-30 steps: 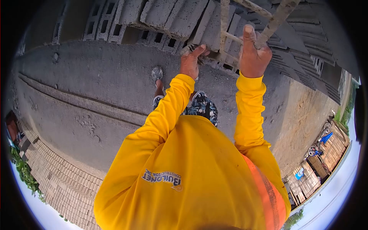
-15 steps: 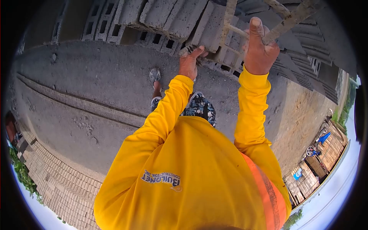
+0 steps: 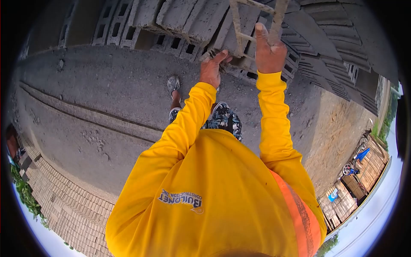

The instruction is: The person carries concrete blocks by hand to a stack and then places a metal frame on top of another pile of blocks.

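Observation:
My right hand (image 3: pixel 270 55) is closed around a bar of a cement-crusted metal frame (image 3: pixel 236 25), its thumb lying along the bar. The frame stands over the end of a stack of grey concrete hollow blocks (image 3: pixel 171 17). My left hand (image 3: pixel 210 69) is at the near edge of that stack, left of the frame. Its fingers curl over a concrete block (image 3: pixel 227 36), thumb pointing right, and the fingertips are partly hidden.
More hollow blocks (image 3: pixel 115 25) stand in a row at the upper left. Stacked grey slabs (image 3: pixel 334 38) fill the upper right. Dusty ground (image 3: pixel 85 85) with a long raised strip (image 3: pixel 85 111) lies below. Brick-like paving (image 3: pixel 72 201) and a wooden shed (image 3: pixel 364 171) are farther off.
My right hand and the metal frame have shifted left, toward my left hand, uncovering more block ends on the right. My left hand has stayed in place.

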Available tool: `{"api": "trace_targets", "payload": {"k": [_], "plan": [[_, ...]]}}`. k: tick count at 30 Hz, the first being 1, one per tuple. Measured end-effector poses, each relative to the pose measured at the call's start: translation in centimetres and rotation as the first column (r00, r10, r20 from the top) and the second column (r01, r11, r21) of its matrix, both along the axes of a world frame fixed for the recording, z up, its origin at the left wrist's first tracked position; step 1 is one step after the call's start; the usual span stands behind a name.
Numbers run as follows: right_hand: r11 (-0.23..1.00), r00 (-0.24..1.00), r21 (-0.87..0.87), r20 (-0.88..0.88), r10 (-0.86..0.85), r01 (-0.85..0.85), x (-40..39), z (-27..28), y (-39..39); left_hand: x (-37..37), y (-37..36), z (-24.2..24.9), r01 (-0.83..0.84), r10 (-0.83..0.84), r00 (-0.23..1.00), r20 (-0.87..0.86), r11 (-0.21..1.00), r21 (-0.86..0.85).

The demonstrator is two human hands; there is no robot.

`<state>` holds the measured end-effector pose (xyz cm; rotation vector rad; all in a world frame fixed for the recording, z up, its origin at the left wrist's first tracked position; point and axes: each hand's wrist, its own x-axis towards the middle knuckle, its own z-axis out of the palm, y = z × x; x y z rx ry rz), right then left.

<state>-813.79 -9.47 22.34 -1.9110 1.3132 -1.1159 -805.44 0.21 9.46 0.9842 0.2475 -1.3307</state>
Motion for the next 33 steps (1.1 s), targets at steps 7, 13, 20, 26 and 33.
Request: {"api": "trace_targets", "payload": {"k": [7,13,20,26,33], "plan": [[0.999,0.998,0.037,0.053,0.026,-0.028,-0.4,4.2,0.0,0.0,1.3,-0.1,-0.037,0.038,0.999,0.014,0.998,-0.054],[0.953,0.956,0.283,0.233,-0.176,0.107,-4.1,5.4,1.9,-1.7,5.3,0.6,0.042,-0.041,0.999,-0.019,0.995,0.087],[0.930,0.940,0.286,0.184,-0.289,0.230,-10.1,5.4,1.0,-6.1,5.4,-0.1,0.134,-0.131,0.987,-0.088,0.991,0.023],[0.955,0.925,0.245,0.296,-0.238,0.167,-11.4,3.5,0.3,-9.0,3.5,0.6,0.107,-0.105,0.987,-0.121,0.994,0.011],[0.935,0.915,0.308,0.302,-0.269,0.173,-13.6,2.0,0.7,-9.9,2.0,-0.2,0.067,-0.069,0.994,-0.086,0.997,-0.027]]}}
